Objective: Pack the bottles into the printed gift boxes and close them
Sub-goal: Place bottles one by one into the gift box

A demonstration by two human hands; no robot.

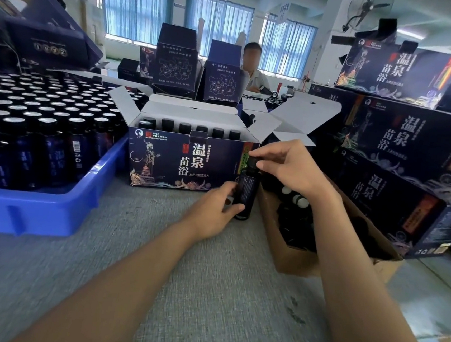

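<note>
Before the box (164, 162), left fingers (233, 208) grip the bottle (247, 189); right fingers (260, 154) pinch its cap (252, 161).

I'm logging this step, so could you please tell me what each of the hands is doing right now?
Left hand: grips the dark bottle low on its body.
Right hand: pinches the same bottle's top.

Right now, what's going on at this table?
A person is packing bottles. The left-hand grip holds a dark bottle low on its body while the right-hand grip pinches its cap, just in front of the open printed gift box. That box already shows a row of black caps along its back, and its flaps are open. More bottles wait in the blue tray; closed boxes are stacked at right.
</note>
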